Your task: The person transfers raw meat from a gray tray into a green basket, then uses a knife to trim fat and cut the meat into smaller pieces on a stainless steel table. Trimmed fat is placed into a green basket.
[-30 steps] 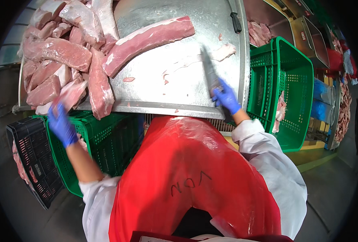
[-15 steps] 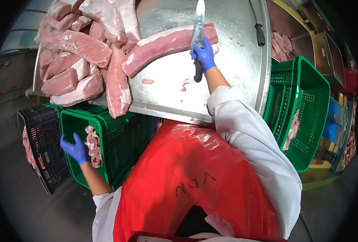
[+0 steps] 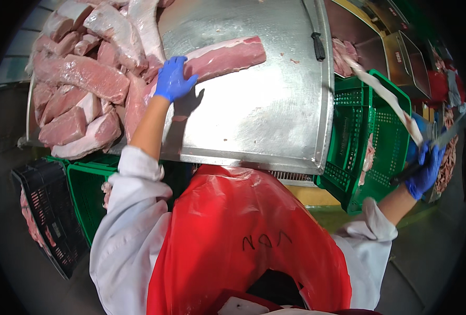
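My left hand (image 3: 173,81), in a blue glove, lies with its fingers apart on a long pink meat loin (image 3: 225,60) on the steel table (image 3: 243,115). Out to the far right, my gloved right hand (image 3: 426,172) is closed around a knife (image 3: 449,131); its black handle sticks out below and the blade is blurred. A long pale strip of fat (image 3: 386,94) stretches from beside this hand, over the right green crate (image 3: 382,136), toward a metal bin. Whether the fingers also pinch the strip, I cannot tell.
Several meat pieces (image 3: 83,79) are heaped on the table's left. A second black-handled tool (image 3: 318,47) lies along its right edge. The metal bin (image 3: 377,37) with trimmings stands beyond. At lower left are a green crate (image 3: 81,194) and a black crate (image 3: 46,215).
My left hand has moved from the left green crate up onto the loin. My right hand swung the knife from the table out past the right crate, where the pale strip now appears.
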Tool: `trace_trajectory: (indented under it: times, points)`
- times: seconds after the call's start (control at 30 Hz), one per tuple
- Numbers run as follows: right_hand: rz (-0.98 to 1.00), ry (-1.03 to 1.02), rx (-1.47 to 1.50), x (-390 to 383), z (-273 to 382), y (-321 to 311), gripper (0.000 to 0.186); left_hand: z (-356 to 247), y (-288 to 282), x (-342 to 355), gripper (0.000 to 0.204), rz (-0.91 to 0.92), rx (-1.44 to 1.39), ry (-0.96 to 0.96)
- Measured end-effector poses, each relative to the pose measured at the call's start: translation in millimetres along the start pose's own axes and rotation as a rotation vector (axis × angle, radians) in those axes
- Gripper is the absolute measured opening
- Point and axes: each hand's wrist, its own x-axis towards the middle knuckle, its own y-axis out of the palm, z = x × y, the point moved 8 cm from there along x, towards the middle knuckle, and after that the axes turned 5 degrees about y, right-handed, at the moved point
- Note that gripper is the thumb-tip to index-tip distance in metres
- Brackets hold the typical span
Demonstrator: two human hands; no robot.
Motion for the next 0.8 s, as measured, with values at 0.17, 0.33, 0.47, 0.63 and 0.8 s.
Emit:
trace_trajectory:
  times: [0.17,0.33,0.47,0.63,0.8]
  points:
    - [-0.406,0.197,-0.935,-76.3,-27.4,-112.1,0.056,-29.0,61.2,52.3,0.097,0.324,0.181,-0.045]
    - [-0.314,0.435,-0.634,-118.6,-148.0,55.5,0.062,-108.5,91.3,31.0,0.100,0.338,0.155,0.110]
    - [0.132,0.633,-0.315,-66.8,-306.7,222.8,0.080,-99.9,80.1,-4.1,0.094,0.306,0.041,0.175]
    - [0.203,0.593,-0.487,23.4,-401.1,282.8,0.091,-44.2,62.3,-43.0,0.063,0.062,-0.041,0.101]
    - [0.189,0.712,-0.480,23.0,-400.0,295.0,0.093,-25.7,45.3,-58.2,0.033,-0.054,-0.117,0.020]
